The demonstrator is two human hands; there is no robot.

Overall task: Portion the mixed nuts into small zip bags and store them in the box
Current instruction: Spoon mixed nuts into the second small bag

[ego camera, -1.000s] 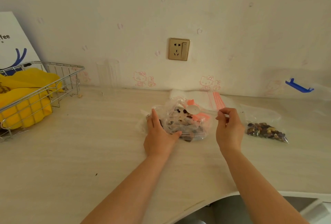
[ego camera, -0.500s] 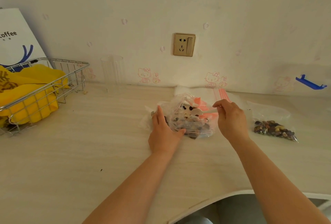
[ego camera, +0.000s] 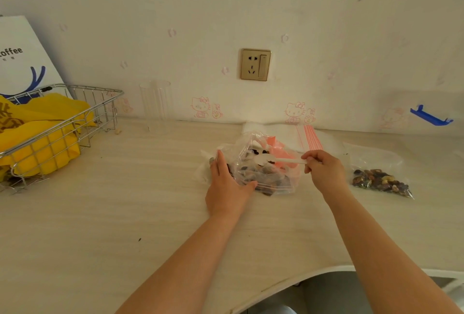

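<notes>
A clear plastic bag of mixed nuts (ego camera: 266, 175) lies on the counter in the middle. My left hand (ego camera: 227, 185) holds its left side, thumb on the near edge. My right hand (ego camera: 324, 170) pinches the handle of a white plastic spoon (ego camera: 273, 160), whose bowl sits over the open bag with a few nuts on it. A small zip bag with a portion of nuts (ego camera: 380, 175) lies to the right. A stack of empty zip bags with red stripes (ego camera: 301, 135) lies behind, against the wall.
A wire basket (ego camera: 62, 123) with yellow bags stands at the left, a white coffee bag (ego camera: 22, 57) behind it. A clear tumbler (ego camera: 155, 100) stands by the wall. A clear box with a blue clip (ego camera: 430, 116) is at far right. The counter's edge curves at lower right.
My right hand has drawn the spoon a little to the right and up over the bag. The left hand keeps its hold. The view has shifted slightly.
</notes>
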